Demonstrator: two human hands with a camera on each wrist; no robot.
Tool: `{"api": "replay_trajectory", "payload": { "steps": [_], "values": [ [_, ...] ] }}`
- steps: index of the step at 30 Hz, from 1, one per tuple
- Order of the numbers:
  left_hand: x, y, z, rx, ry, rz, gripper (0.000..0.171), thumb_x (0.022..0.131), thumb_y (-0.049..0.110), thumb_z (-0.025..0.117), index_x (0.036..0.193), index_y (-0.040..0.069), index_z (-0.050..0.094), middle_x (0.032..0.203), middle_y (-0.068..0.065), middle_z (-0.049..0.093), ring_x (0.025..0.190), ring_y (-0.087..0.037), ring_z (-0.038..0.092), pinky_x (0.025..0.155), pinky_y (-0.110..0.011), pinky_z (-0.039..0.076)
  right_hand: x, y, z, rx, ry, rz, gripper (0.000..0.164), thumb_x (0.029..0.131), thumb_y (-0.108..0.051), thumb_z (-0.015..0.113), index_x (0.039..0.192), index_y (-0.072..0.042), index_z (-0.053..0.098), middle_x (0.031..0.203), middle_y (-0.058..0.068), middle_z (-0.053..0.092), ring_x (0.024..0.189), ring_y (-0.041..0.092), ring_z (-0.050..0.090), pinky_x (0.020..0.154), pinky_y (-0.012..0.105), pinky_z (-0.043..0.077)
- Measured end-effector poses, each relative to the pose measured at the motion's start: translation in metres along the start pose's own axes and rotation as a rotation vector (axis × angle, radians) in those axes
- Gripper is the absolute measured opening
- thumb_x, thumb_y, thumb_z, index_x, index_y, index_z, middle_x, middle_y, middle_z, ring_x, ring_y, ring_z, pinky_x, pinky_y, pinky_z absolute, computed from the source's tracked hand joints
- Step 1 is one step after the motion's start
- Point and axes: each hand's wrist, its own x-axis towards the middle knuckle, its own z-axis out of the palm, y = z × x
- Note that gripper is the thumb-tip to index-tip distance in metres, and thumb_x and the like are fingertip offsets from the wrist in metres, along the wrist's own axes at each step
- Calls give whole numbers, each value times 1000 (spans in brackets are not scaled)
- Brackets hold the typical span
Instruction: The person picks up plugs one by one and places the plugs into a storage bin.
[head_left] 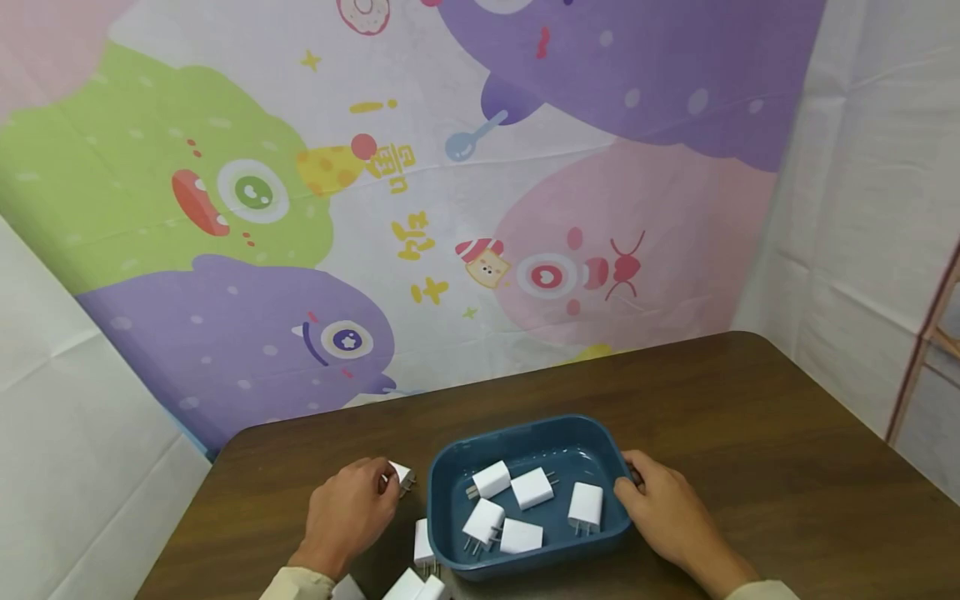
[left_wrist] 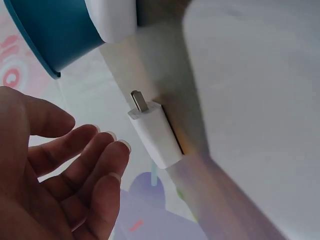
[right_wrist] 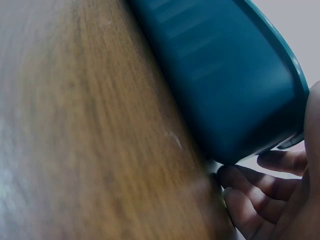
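Note:
A blue plastic bin [head_left: 528, 560] sits on the table with several white charger plugs [head_left: 532, 488] inside. My right hand [head_left: 667, 504] grips the bin's right end, thumb at the rim; in the right wrist view its fingers [right_wrist: 255, 195] curl against the outer wall of the bin [right_wrist: 225, 75]. Left of the bin, my left hand [head_left: 351, 510] is just beside a white charger plug [head_left: 402, 475] on the table. In the left wrist view, that plug [left_wrist: 155, 135] lies apart from the loosely bent fingers [left_wrist: 102, 155], and nothing is held.
More white charger plugs [head_left: 408, 586] lie on the table at the front, left of the bin, one [head_left: 423, 543] close against its left wall. The brown wooden table [head_left: 712, 400] ends at a printed cartoon cloth [head_left: 450, 350] behind and white cloth on both sides.

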Motion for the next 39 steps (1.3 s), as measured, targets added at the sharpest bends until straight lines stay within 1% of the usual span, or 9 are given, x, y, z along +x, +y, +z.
{"api": "replay_trajectory", "payload": {
  "steps": [7, 10, 14, 17, 22, 28, 32, 37, 39],
  "values": [
    [0, -3, 2, -1, -27, -12, 9, 89, 26, 65, 82, 25, 71, 70, 17, 56, 64, -13, 61, 54, -41, 48, -1, 1, 0, 5, -1, 4, 31, 95, -18, 59, 123, -8, 67, 92, -4, 65, 81, 13, 56, 75, 36, 46],
    [-1, -4, 3, 3, -34, -1, 7, 88, 25, 67, 82, 24, 71, 73, 15, 60, 67, -15, 64, 55, -41, 49, -1, 0, 1, 3, -6, 8, 31, 95, -18, 59, 124, -8, 66, 93, -3, 66, 81, 13, 57, 75, 36, 46],
    [-2, -6, 2, 19, -76, 21, 5, 87, 24, 68, 83, 23, 71, 80, 10, 65, 71, -19, 67, 56, -43, 50, -1, 0, 2, 0, -12, 12, 32, 95, -19, 58, 124, -9, 66, 93, -4, 66, 81, 13, 57, 76, 36, 46],
    [-2, -7, 0, 46, -102, 51, 4, 86, 23, 70, 88, 19, 72, 83, 5, 65, 71, -23, 67, 55, -44, 50, 0, 0, 2, 5, -7, 8, 31, 95, -18, 58, 124, -9, 67, 92, -4, 66, 81, 13, 57, 76, 36, 46],
    [0, -9, -1, 103, -95, 136, 14, 82, 21, 74, 94, 14, 73, 86, -4, 63, 68, -27, 66, 51, -44, 49, 1, 1, 1, 2, -1, 7, 31, 95, -19, 58, 123, -9, 67, 93, -3, 66, 82, 14, 57, 76, 37, 46],
    [2, -13, 1, 131, -67, 198, 22, 75, 19, 79, 94, 13, 72, 85, -5, 61, 70, -26, 66, 52, -46, 50, 1, 1, 1, -12, -26, 36, 34, 95, -20, 57, 126, -8, 65, 95, -2, 65, 83, 14, 56, 75, 37, 45],
    [3, -16, 3, 132, -61, 219, 31, 72, 16, 79, 101, 12, 71, 89, -6, 63, 73, -27, 67, 52, -46, 50, 0, 0, 1, -10, -26, 40, 34, 95, -20, 57, 125, -8, 65, 95, -2, 65, 83, 15, 56, 76, 37, 45],
    [6, -17, 5, 122, -80, 216, 44, 73, 15, 78, 115, 8, 69, 103, -8, 66, 82, -28, 69, 56, -47, 52, 0, 0, 1, -10, -3, 23, 31, 94, -18, 58, 123, -9, 67, 92, -3, 65, 81, 15, 56, 76, 36, 45],
    [8, -16, 5, 120, -101, 211, 45, 74, 15, 77, 118, 9, 69, 111, -8, 67, 88, -29, 69, 60, -48, 53, 0, 0, 1, -5, 2, 18, 31, 94, -17, 58, 122, -9, 67, 91, -3, 64, 81, 15, 56, 75, 36, 44]
  ]
}}
